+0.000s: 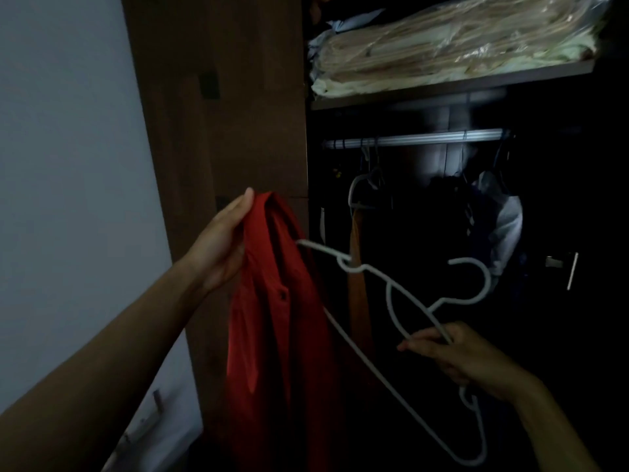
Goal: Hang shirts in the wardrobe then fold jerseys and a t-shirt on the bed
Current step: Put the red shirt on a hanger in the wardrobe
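Hanging from left hand [223, 247], red shirt [272, 318] held up by its top in front of wardrobe door [218, 114], fingers pinched on cloth. Right hand [456, 356] grips white hanger [391, 294] near its neck, fingers closed round wire; one hanger end touches shirt, hook points toward dark wardrobe interior. Behind, rail [415, 139] carries other hangers and dim clothes. Shelf [452, 86] above holds plastic-wrapped bedding [452, 46].

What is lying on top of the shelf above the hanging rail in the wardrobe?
On the shelf lies a stack of folded pale fabric, wrapped in clear plastic. Behind its left end some bluish cloth shows. What lies further back is covered and dark.
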